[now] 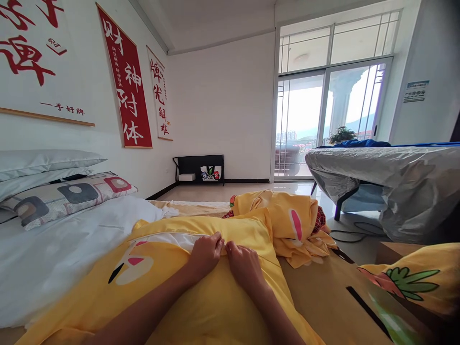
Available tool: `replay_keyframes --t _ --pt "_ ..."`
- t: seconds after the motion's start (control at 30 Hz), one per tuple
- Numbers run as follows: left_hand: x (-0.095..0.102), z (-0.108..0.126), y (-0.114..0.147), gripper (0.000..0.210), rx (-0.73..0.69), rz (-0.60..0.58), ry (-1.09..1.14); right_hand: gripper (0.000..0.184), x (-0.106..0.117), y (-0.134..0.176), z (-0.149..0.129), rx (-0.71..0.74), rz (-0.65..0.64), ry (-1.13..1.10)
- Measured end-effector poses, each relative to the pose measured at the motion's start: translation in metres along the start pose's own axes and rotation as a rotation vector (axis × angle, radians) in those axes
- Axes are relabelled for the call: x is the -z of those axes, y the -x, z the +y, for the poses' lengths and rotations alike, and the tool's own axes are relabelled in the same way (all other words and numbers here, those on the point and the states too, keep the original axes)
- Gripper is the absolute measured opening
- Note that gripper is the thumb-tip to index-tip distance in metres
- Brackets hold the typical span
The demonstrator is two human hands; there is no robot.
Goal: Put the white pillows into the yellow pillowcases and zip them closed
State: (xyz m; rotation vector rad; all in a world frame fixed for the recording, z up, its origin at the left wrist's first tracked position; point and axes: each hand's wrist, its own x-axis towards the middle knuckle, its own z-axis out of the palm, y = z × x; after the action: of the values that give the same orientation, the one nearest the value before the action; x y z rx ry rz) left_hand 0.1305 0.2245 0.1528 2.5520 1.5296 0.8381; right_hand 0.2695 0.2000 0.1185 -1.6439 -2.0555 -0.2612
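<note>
A yellow pillowcase (212,297) with a cartoon face print lies across the front of the view. Along its far side a slit gapes on the left, and a white pillow (170,238) shows through it. My left hand (205,254) pinches the fabric at the right end of this gap. Close beside it, my right hand (246,264) is closed on the same edge, fingertips nearly touching the left ones. To the right of the gap the edges lie together. Whether a zipper runs there is too small to tell.
Folded yellow bedding (287,218) lies beyond the pillowcase at the right. White pillows (50,160) and a patterned pillow (82,194) are stacked at the left. A plastic-covered table (395,167) stands at the right, near another yellow printed cloth (420,278).
</note>
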Motion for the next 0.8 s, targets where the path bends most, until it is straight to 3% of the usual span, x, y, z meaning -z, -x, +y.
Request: replay_keyframes --t 0.43,0.8 --pt "0.018 -0.007 0.006 0.024 0.082 0.009 -0.002 0.022 0.014 -0.001 0.016 0.032 0.025 -0.006" --pt "0.056 -0.043 0.033 0.026 0.099 0.031 0.014 0.022 0.039 0.013 0.02 0.084 -0.036 -0.011"
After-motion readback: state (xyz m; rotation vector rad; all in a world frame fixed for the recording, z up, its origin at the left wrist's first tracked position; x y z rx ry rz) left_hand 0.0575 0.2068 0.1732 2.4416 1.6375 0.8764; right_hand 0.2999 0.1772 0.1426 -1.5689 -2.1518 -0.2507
